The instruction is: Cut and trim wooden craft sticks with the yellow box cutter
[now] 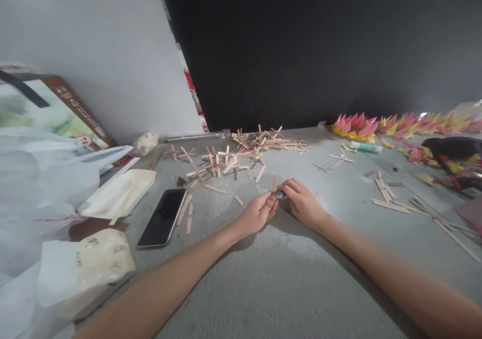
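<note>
My left hand (258,211) is closed in a pinch on a wooden craft stick (274,182), whose pale end stands up past the fingers. Close against it, my right hand (302,201) grips a small grey-blue piece (279,193), too small to name, which appears to touch the stick. The fingers cover most of both things. A little beyond my hands lies a loose heap of craft sticks (237,159), some of them joined in crosses. Single sticks (190,218) rest left of my left hand.
A phone (162,218), a white paper tray (137,186) and plastic bags (45,188) lie on the left. Pink and yellow paper flowers (354,127), a glue stick (365,147) and more craft sticks (387,191) are on the right. A dark panel (320,52) stands behind.
</note>
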Demonstrator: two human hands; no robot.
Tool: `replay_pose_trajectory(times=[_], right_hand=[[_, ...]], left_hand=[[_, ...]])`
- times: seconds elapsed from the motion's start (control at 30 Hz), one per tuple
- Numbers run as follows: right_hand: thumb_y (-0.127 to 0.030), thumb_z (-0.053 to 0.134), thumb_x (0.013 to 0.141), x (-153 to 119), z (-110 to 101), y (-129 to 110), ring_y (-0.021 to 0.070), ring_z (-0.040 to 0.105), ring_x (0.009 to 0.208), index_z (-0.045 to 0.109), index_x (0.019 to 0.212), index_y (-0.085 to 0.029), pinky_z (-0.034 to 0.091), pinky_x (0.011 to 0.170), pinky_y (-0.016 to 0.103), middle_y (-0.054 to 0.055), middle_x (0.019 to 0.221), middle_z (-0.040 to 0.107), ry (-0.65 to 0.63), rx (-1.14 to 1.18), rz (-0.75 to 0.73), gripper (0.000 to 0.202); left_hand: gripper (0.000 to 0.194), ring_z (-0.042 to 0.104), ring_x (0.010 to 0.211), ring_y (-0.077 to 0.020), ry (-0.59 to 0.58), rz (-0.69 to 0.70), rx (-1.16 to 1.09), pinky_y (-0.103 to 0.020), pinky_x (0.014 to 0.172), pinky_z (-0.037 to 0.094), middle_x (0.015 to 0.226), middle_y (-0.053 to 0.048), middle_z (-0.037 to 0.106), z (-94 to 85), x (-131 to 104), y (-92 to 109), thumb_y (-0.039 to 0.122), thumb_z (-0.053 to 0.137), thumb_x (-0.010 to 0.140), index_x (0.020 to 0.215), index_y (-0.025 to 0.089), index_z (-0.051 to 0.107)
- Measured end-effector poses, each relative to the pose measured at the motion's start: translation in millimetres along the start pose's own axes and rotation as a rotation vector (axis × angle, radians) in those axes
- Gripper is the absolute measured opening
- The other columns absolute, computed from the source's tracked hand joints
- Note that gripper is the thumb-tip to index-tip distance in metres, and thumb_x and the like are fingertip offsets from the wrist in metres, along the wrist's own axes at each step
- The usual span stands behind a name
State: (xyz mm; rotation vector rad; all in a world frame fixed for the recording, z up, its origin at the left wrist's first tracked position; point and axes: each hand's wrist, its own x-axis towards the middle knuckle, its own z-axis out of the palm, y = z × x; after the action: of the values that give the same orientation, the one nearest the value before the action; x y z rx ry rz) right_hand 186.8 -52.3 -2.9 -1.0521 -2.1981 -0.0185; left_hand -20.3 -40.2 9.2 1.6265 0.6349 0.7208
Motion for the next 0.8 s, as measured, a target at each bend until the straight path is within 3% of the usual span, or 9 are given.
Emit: replay_pose_trajectory(times=[0.27,0.57,0.8], right_hand=[[-0.005,0.042,0.102,2.2,2.1,0.7,0.0268,0.056,0.093,0.061,0.123,-0.021,0.050,0.080,0.039,0.011,0.102,0.064,0.019,0.019,0.001,0.033],[-0.001,0.041,0.099,3.5,-2.3,-2.7,0.0263,0.056,0.092,0.060,0.120,-0.022,0.049,0.078,0.038,0.010,0.102,0.063,-0.009,0.052,-0.006,0.035],[-0.004,0.040,0.103,3.5,0.6,0.1,0.0259,0.056,0.093,0.058,0.121,-0.022,0.050,0.080,0.038,0.010,0.102,0.062,0.032,0.051,0.038,0.031]], left_hand=[[0.053,0.034,0.056,-0.0099,0.035,-0.010,-0.035,-0.026,0.055,0.025,0.064,0.006,0.037,0.2,0.0,-0.8,0.067,0.041,0.105,0.079,0.021,0.043],[0.053,0.033,0.054,-0.0096,-0.058,-0.017,-0.075,-0.026,0.053,0.026,0.063,0.007,0.037,0.2,0.7,-2.1,0.069,0.042,0.104,0.082,0.021,0.044],[0.051,0.029,0.051,-0.0078,0.017,-0.020,-0.163,-0.025,0.051,0.024,0.064,0.008,0.033,0.5,2.3,0.9,0.067,0.045,0.104,0.081,0.022,0.041]])
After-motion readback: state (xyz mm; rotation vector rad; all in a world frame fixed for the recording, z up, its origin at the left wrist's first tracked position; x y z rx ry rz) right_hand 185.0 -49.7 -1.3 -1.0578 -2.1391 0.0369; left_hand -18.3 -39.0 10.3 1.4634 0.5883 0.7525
